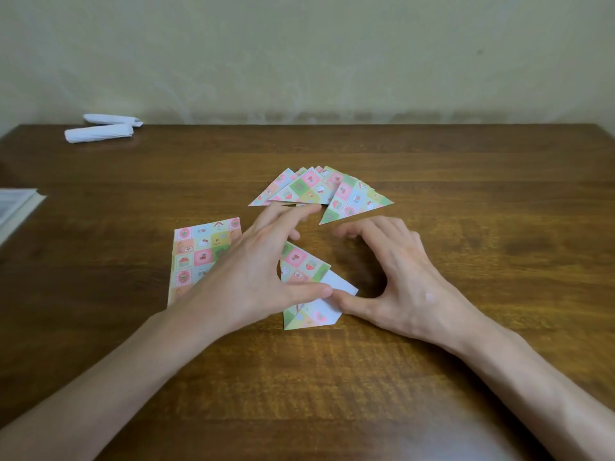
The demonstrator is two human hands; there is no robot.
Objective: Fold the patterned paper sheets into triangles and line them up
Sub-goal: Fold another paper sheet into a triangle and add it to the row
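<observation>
Pressing half-folded sheet (304, 265) at middle of table (466, 154) with thumbs of left hand (248, 277) and right hand (404, 277). Arching above, fingers loosely spread, gripping nothing.

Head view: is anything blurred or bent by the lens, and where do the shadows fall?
In the head view the left hand is slightly blurred, mostly at its fingertips; the far edge of the table looks nearly straight, so there is little bending; a soft shadow lies under the right hand.
</observation>
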